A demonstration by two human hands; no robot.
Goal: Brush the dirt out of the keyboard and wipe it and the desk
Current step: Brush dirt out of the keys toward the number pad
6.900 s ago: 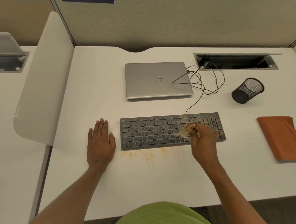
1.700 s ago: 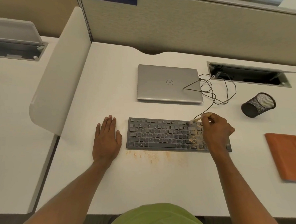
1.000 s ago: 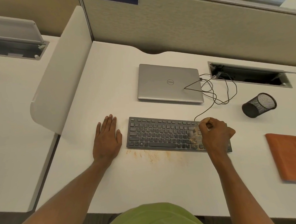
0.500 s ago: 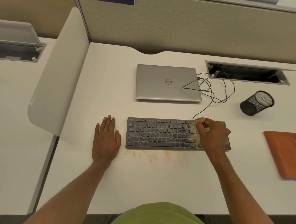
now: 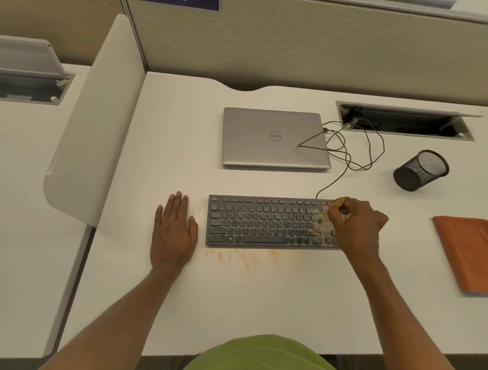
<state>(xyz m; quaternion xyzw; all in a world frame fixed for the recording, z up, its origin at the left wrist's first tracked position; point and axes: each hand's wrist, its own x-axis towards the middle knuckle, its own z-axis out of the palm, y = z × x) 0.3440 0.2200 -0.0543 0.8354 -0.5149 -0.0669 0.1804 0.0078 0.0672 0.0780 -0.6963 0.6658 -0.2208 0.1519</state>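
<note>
At the near side of the desk (image 5: 271,302), right at 6 o'clock of the keyboard (image 5: 261,223), we've got a streak of orange-brown dirt (image 5: 242,258) on the white top. It's the same spread as a sec ago, so no wiping has begun.

Our left hand (image 5: 173,233) lies flat, fingers straight, palm on the desk at 9 o'clock of the keyboard, just beside it & not touching. It hasn't budged.

Our right hand (image 5: 355,225) covers the keyboard's 3 o'clock end, fingers curled tight round the brush (image 5: 338,202). Half a sec back the bristles sat on the top row. Now they're a blur lower down, approx. the mid rows, so we judge a stroke toward 6 o'clock is under way. Crumbs show on the keys just left of that hand, so brushing isn't done there. The left half looks cleaner.

The orange cloth (image 5: 470,255) waits at 3 o'clock, well apart. Farther out, at 2 o'clock, a mesh cup (image 5: 420,170) lies on its side. At 12 o'clock sits a shut laptop (image 5: 274,138). A cable (image 5: 349,159) loops between the keyboard's back edge, the laptop & the hatch (image 5: 403,122) at 1 o'clock. Cable & laptop will crowd any wipe behind the keyboard.
</note>
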